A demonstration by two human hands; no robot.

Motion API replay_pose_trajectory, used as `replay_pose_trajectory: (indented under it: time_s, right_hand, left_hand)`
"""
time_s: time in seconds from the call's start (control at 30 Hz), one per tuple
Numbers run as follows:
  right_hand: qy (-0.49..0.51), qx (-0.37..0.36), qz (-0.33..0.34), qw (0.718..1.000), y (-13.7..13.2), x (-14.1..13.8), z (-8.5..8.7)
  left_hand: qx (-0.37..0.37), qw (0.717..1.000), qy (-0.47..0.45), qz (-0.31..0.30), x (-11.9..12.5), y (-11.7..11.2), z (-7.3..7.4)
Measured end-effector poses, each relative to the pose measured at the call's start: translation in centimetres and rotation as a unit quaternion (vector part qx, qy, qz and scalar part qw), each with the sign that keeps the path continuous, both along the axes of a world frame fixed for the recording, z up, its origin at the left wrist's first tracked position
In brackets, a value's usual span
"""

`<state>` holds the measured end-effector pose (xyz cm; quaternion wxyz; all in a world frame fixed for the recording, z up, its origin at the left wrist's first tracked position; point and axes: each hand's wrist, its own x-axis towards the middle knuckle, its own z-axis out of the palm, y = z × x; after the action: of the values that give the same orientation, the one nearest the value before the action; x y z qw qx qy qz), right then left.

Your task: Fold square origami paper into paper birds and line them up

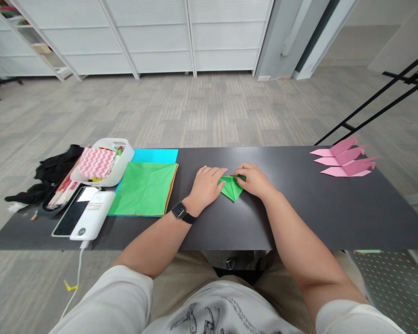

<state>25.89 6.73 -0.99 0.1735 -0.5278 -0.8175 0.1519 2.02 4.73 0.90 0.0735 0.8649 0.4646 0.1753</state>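
Note:
A small piece of folded green paper (232, 190) lies on the dark table in front of me, its point toward my body and crease lines showing on its face. My left hand (208, 184) rests on its left edge, fingers stretched out and the thumb on the paper. On the other side my right hand (252, 180) grips the upper right edge of the paper between thumb and fingers. Both hands partly hide the paper's upper corners.
Left of my hands is a stack of green paper (146, 188) with orange and blue sheets below. Beyond it stand a white basket (124, 162), a phone (69, 215) and a white power bank (93, 215) with a cable. Several folded pink paper figures (344, 160) stand at the right.

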Motion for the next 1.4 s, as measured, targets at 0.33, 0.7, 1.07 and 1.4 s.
replay_pose_trajectory:
  time_s: [0.33,0.7,1.07,1.4]
  right_hand:
    - [0.038,0.015,-0.01,0.999,0.2,-0.6,-0.8]
    - [0.027,0.065,-0.031,0.997,0.2,-0.6,-1.4]
    - [0.077,0.03,-0.06,0.995,-0.1,-0.6,-0.2]
    - [0.01,0.022,-0.027,0.999,-0.6,-0.3,-0.6]
  left_hand:
    - [0.0,1.0,0.006,-0.009,-0.2,0.3,-0.8]
    - [-0.026,0.999,0.035,0.014,-0.2,0.4,-1.7]
    - [-0.037,0.999,0.002,0.024,0.0,0.4,-1.8]
    - [-0.037,0.999,-0.028,0.028,0.0,0.4,-1.8]
